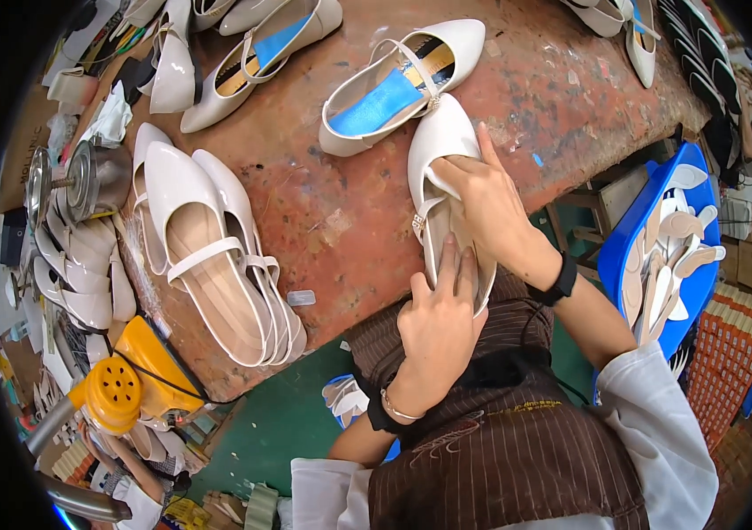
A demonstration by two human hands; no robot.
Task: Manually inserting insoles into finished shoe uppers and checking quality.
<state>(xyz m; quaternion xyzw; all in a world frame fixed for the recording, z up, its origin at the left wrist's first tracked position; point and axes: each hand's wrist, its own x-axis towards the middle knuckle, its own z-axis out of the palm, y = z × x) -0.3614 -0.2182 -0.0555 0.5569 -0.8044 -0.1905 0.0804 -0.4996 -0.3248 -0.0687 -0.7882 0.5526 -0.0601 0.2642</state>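
Observation:
A pale beige pointed flat shoe (447,131) with a strap and a small ornament lies between my hands, its toe on the table and its heel toward me. My right hand (493,212) grips the front part, with some fingers tucked inside and one stretched along the outer side. At the heel end, my left hand (438,331) holds the shoe; two fingers press on the insole (438,231) inside. Just beyond the toe sits a matching shoe (380,104) with a blue piece in it. The fingertips inside the front are hidden.
A stack of beige shoes (208,238) stands on the worn reddish table (341,208) to the left. Further shoes (257,66) lie at the back. A yellow machine part (142,371) is at lower left. A blue bin (615,256) of insoles stands at right.

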